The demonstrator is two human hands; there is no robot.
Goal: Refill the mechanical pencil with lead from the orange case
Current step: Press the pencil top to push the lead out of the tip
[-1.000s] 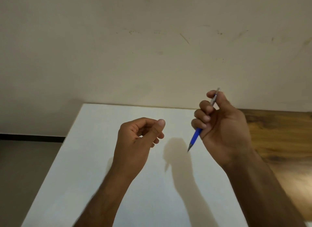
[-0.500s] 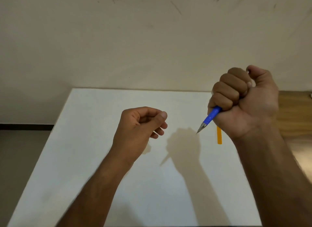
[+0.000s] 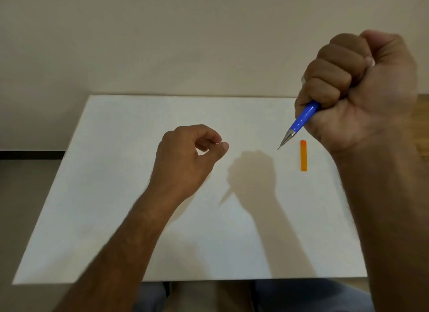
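We clench our right hand [image 3: 362, 91] in a fist around the blue plastic mechanical pencil [image 3: 299, 123], raised above the white rectangular tabletop [image 3: 116, 218], its silver metal tip pointing down and to the left. The slim orange plastic lead case [image 3: 303, 155] lies flat on the tabletop just below that hand. Our left hand [image 3: 185, 158] hovers mid-tabletop, thumb and forefinger nearly pinched; whether they hold anything we cannot tell.
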